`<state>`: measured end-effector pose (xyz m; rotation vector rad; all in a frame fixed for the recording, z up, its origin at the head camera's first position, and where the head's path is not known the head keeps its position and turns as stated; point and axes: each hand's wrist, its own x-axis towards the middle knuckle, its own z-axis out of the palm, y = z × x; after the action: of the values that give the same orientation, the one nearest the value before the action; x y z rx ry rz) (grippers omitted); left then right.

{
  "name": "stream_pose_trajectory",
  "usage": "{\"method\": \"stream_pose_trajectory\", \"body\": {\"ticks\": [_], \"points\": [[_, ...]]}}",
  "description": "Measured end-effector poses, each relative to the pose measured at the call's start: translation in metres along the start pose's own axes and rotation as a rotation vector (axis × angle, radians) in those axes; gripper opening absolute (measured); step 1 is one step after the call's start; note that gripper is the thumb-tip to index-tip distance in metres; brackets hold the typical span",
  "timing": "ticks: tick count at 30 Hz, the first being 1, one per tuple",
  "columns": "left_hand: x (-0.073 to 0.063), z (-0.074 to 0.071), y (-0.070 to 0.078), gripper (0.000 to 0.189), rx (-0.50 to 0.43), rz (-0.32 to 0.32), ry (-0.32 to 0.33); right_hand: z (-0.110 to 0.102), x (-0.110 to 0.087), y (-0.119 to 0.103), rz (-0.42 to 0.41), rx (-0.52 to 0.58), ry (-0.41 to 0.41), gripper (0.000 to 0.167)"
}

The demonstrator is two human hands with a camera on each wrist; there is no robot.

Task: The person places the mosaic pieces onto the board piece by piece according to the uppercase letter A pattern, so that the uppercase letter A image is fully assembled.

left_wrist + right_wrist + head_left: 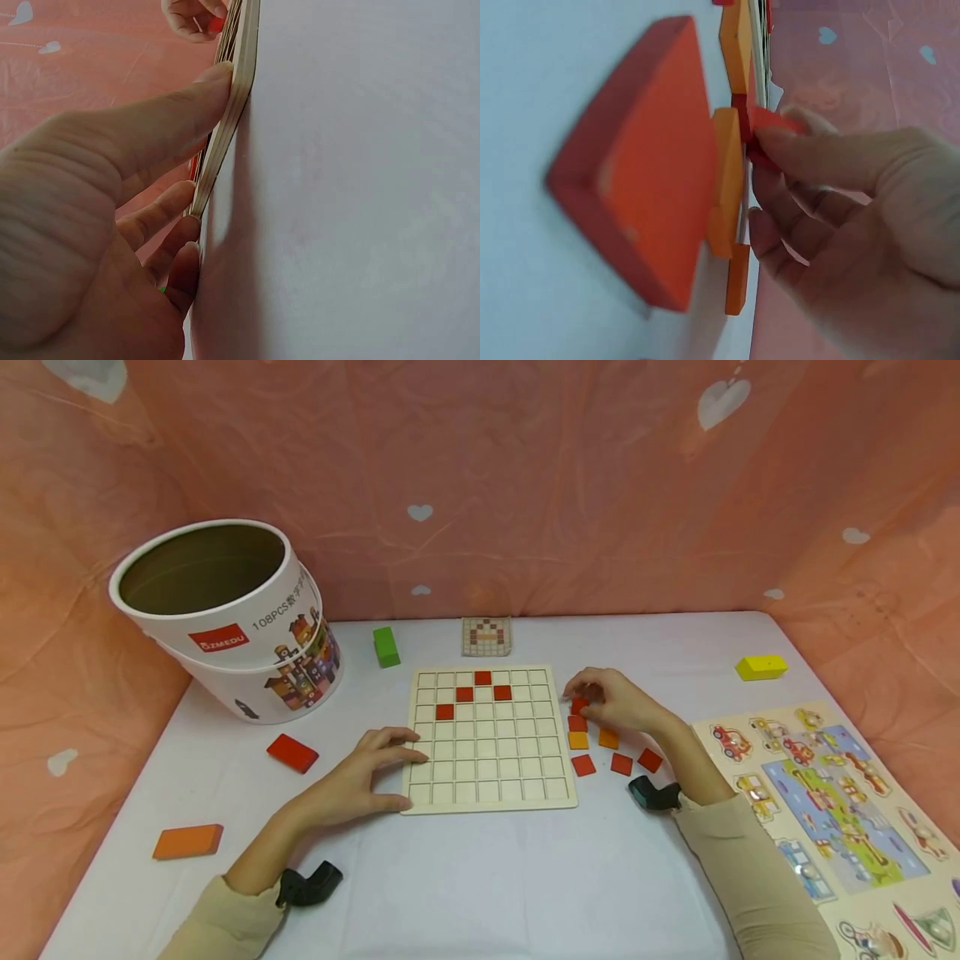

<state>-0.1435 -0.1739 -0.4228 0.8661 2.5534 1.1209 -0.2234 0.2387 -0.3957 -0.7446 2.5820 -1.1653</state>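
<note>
In the head view a pale wooden grid board (pixel 487 772) lies at the middle of the table, with several red square tiles (pixel 483 678) in its upper cells. My left hand (pixel 348 783) rests at the board's left edge, its thumb and fingertips (pixel 217 73) touching the rim. Beside the right edge, my right hand (pixel 618 702) pinches a red square tile (pixel 774 120) between thumb and fingers. Loose red tiles (pixel 621 764) and orange tiles (pixel 608 738) lie on the cloth just below that hand.
A small pattern card (pixel 486 637) sits behind the board. The white bucket (pixel 225 647) stands at back left. Around lie green (pixel 386 647), red (pixel 292 752), orange (pixel 187 842) and yellow (pixel 761 667) blocks. A picture puzzle board (pixel 832 802) covers the right side.
</note>
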Motion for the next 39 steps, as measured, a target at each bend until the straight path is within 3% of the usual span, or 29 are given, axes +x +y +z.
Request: {"method": "stream_pose_trajectory", "body": {"ticks": [4, 7, 14, 19, 25, 33, 36, 39], "points": [[-0.001, 0.000, 0.001, 0.049, -0.001, -0.006, 0.001, 0.004, 0.008, -0.011, 0.023, 0.009, 0.020, 0.019], [-0.001, 0.000, 0.001, 0.050, -0.003, -0.013, 0.001, 0.014, 0.023, -0.026, -0.012, 0.042, 0.004, 0.018], [-0.001, 0.000, 0.001, 0.049, -0.003, -0.015, -0.001, 0.058, 0.065, -0.068, -0.154, 0.102, -0.176, 0.018], [0.001, 0.000, 0.001, 0.049, -0.001, -0.007, -0.004, 0.080, 0.081, -0.085, -0.198, 0.087, -0.259, 0.024], [0.000, 0.000, -0.001, 0.048, 0.011, -0.003, 0.000, 0.089, 0.082, -0.093, -0.178, 0.016, -0.321, 0.033], [-0.001, -0.001, -0.003, 0.052, 0.000, 0.008, -0.013, 0.090, 0.069, -0.098, -0.166, -0.004, -0.293, 0.035], [-0.001, -0.002, -0.003, 0.054, -0.003, 0.010, -0.026, 0.089, 0.058, -0.101, -0.200, -0.146, -0.281, 0.035], [-0.001, -0.003, -0.003, 0.055, 0.004, 0.015, -0.039, 0.088, 0.044, -0.105, -0.218, -0.356, -0.321, 0.047]]}}
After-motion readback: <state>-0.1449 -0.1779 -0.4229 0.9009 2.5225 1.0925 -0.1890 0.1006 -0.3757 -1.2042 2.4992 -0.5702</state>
